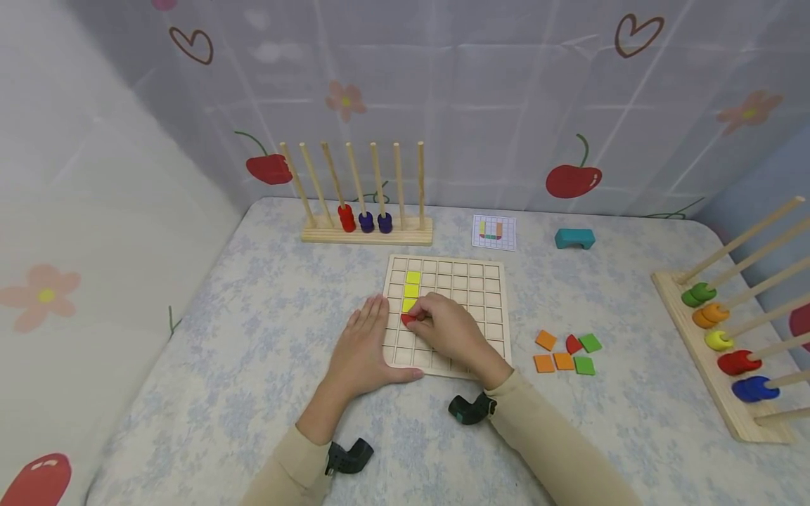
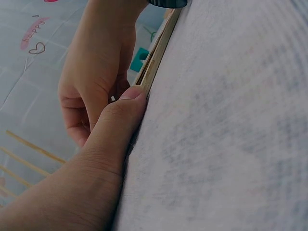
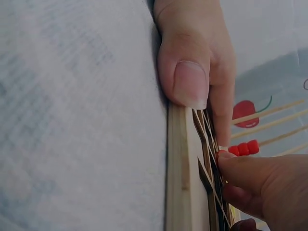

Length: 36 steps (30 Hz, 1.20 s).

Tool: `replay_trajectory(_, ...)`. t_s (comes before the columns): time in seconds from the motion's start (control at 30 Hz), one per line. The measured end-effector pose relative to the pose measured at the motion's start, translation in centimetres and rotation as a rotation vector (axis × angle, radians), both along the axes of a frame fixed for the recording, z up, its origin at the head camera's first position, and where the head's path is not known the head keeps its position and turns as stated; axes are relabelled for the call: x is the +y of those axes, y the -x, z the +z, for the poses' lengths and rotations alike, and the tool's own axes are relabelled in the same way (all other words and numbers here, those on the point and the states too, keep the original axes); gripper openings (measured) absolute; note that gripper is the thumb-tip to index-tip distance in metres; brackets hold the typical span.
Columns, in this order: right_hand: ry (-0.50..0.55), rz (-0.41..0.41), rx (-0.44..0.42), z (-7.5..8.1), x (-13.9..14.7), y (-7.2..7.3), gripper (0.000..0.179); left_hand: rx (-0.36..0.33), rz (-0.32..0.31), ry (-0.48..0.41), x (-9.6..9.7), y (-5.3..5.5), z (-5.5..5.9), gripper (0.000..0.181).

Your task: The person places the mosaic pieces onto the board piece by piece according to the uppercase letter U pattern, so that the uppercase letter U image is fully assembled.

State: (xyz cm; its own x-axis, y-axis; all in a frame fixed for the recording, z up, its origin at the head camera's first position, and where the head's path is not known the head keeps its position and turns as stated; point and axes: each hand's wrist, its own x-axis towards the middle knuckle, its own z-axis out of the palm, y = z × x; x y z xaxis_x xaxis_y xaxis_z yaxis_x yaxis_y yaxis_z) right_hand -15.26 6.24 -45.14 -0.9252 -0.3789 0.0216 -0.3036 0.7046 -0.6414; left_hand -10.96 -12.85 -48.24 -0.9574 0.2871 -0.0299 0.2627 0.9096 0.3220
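The right hand (image 1: 452,327) is pinching a red piece (image 1: 406,320) at six o'clock from the yellow squares (image 1: 412,290), while the left hand (image 1: 361,348), fingers outstretched, is bracing the gridded board (image 1: 493,299) around eight o'clock, presumably preventing sliding!

Red piece (image 3: 222,153), seemingly in right hand (image 3: 264,185)

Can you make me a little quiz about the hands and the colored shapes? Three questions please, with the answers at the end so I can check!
1. What does the right hand pinch in its fingers?
A) a green square
B) a red piece
C) a blue bead

2. True or false: the left hand touches the wooden board.

3. How many loose orange squares lie to the right of the board?

Key: 1. B; 2. True; 3. Three.
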Motion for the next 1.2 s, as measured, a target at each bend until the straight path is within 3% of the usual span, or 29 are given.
replay_trajectory(0.43, -0.003, 0.034, 0.018, -0.1, 0.3, -0.1, 0.006, -0.008, 0.004, 0.017, 0.1, 0.0, 0.0, 0.141)
replay_trajectory(0.7, 0.094, 0.075, -0.005, 0.4, 1.7, -0.6, 0.015, -0.014, 0.005, 0.010, 0.0, 0.0, 0.0, 0.142)
replay_trajectory(0.97, 0.096, 0.070, 0.007, 1.3, 5.4, -1.2, 0.017, -0.016, 0.020, 0.000, 0.1, 0.0, 0.1, 0.142)
replay_trajectory(1.2, 0.084, 0.036, 0.047, 1.4, 10.6, -2.0, 0.017, -0.003, 0.018, 0.001, 0.1, -0.1, 0.1, 0.142)
